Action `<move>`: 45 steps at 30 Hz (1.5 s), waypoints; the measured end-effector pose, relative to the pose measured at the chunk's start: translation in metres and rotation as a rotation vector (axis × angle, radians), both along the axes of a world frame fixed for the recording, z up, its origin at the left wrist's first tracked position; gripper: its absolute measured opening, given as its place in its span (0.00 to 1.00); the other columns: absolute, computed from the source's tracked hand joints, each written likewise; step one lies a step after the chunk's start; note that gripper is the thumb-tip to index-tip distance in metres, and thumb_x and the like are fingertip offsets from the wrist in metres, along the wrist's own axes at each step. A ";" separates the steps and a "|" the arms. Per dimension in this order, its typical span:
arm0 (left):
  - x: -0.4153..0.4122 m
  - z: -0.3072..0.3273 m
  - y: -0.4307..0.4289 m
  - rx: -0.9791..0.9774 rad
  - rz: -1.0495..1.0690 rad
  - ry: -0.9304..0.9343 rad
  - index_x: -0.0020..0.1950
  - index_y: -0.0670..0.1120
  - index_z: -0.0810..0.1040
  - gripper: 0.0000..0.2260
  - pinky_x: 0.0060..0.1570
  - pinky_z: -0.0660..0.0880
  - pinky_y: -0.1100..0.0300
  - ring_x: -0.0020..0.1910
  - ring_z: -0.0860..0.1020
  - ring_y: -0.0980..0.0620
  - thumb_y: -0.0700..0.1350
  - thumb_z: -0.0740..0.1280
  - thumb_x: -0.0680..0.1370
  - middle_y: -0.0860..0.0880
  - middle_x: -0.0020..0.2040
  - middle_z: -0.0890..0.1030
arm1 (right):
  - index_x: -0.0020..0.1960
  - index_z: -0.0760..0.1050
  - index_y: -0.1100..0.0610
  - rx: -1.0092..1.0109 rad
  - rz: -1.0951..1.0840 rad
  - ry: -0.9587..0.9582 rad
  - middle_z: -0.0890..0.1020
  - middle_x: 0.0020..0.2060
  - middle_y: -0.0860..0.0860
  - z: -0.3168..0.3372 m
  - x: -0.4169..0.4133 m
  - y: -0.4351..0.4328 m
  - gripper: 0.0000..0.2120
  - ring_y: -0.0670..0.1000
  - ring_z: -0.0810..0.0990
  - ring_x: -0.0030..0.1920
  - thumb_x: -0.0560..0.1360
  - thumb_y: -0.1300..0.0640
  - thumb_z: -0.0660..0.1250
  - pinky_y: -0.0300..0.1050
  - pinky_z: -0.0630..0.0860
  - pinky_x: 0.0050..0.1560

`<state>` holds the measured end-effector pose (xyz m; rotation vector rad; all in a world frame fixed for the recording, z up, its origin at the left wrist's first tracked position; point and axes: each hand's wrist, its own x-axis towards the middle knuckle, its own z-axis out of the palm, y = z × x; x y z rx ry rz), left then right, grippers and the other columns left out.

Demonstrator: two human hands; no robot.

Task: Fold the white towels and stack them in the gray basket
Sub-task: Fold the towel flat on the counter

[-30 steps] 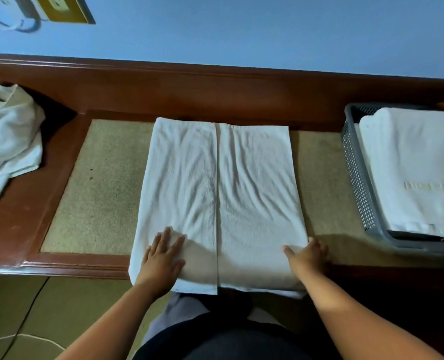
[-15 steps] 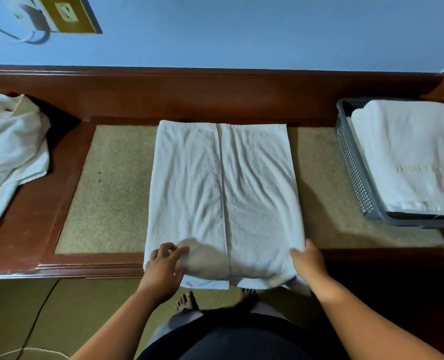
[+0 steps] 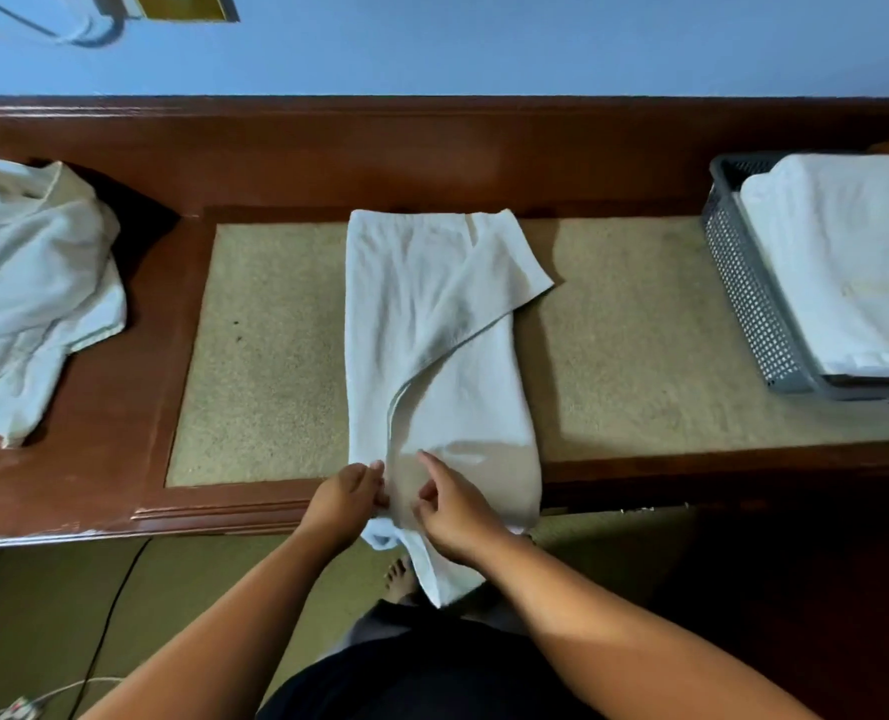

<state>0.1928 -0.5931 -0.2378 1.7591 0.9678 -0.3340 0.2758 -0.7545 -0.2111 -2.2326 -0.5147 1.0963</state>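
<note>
A white towel [image 3: 432, 324] lies lengthwise on the tan inlay of the wooden table, its right half turned over onto the left half, with one far corner sticking out to the right. My left hand [image 3: 346, 504] pinches the towel's near left edge at the table's front. Just beside it, my right hand [image 3: 453, 511] grips the folded-over layer, and a tail of cloth hangs below it off the table. The gray basket [image 3: 749, 298] stands at the far right with folded white towels [image 3: 837, 262] stacked in it.
A crumpled pile of unfolded white towels [image 3: 27, 288] sits at the table's left end. The wooden table [image 3: 99, 459] has a raised back ledge against a blue wall. A cable [image 3: 105, 636] runs over the floor at lower left, and my bare foot shows under the towel.
My right hand has carried the towel's right half across to the left, next to my left hand. The towel is now half as wide, and its near end hangs off the table.
</note>
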 end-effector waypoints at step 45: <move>-0.025 0.005 -0.030 0.453 -0.059 0.053 0.51 0.50 0.72 0.02 0.54 0.70 0.49 0.48 0.77 0.43 0.46 0.60 0.81 0.49 0.50 0.79 | 0.61 0.78 0.52 -0.119 0.015 -0.638 0.76 0.60 0.53 -0.033 0.023 -0.056 0.20 0.58 0.76 0.60 0.70 0.54 0.65 0.55 0.77 0.56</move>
